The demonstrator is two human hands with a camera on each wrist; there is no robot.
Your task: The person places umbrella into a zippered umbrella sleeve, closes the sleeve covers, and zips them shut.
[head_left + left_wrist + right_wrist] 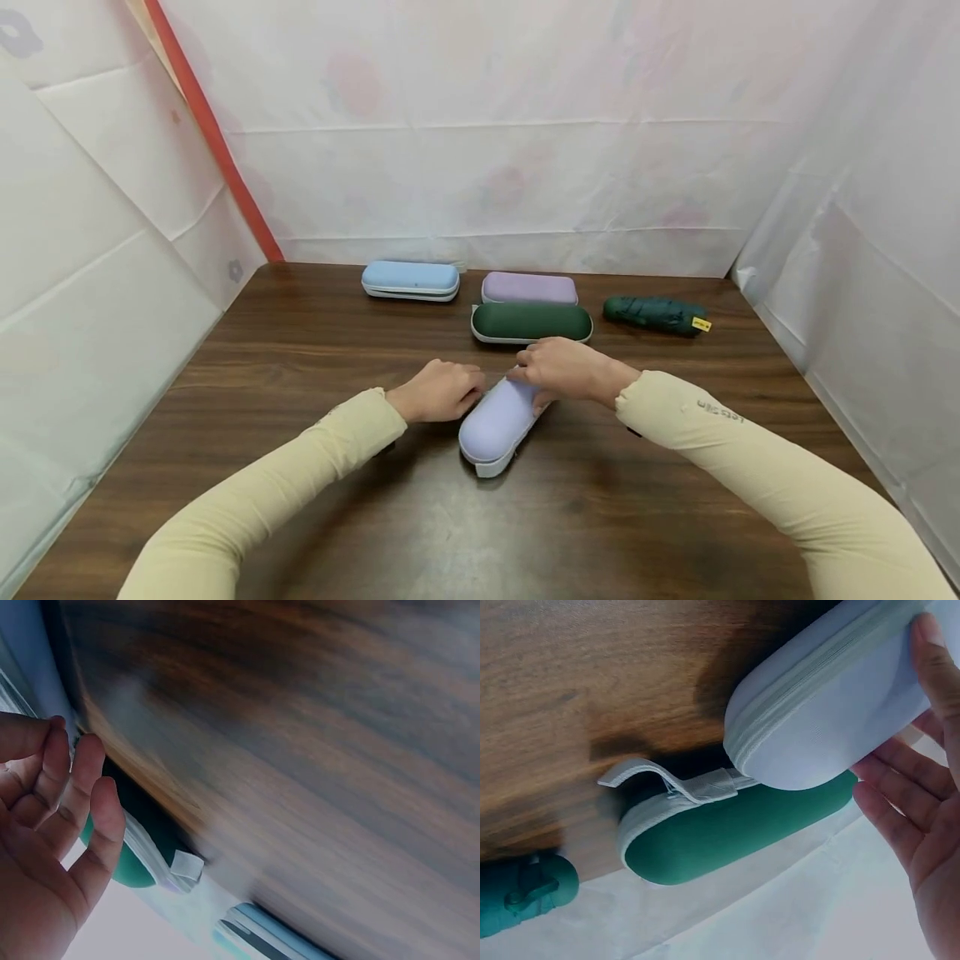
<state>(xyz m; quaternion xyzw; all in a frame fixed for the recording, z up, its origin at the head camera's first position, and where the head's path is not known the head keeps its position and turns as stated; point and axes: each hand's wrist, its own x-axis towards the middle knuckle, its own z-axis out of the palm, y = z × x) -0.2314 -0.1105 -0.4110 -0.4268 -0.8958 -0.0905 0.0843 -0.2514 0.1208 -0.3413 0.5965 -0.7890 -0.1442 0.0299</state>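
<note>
A pale lavender zip case (497, 427) lies slantwise on the table, a light fabric tab at its near end. My right hand (566, 369) grips its far part, with the thumb on one side and fingers on the other. In the right wrist view the case's (832, 705) zipper seam looks shut. At the case's left side is my left hand (442, 392), with thumb and index fingertips close together by the seam. Whether they pinch a zipper pull is hidden. The left wrist view shows the other fingers of that hand (52, 825) loosely bent.
Just beyond the lavender case lies a dark green zip case (532, 322), with a purple case (528, 287) behind it. A light blue case (411, 279) lies at the back left. To the right is a folded dark green umbrella (652, 313) with a yellow tag. White sheeting (480, 183) surrounds the wooden table.
</note>
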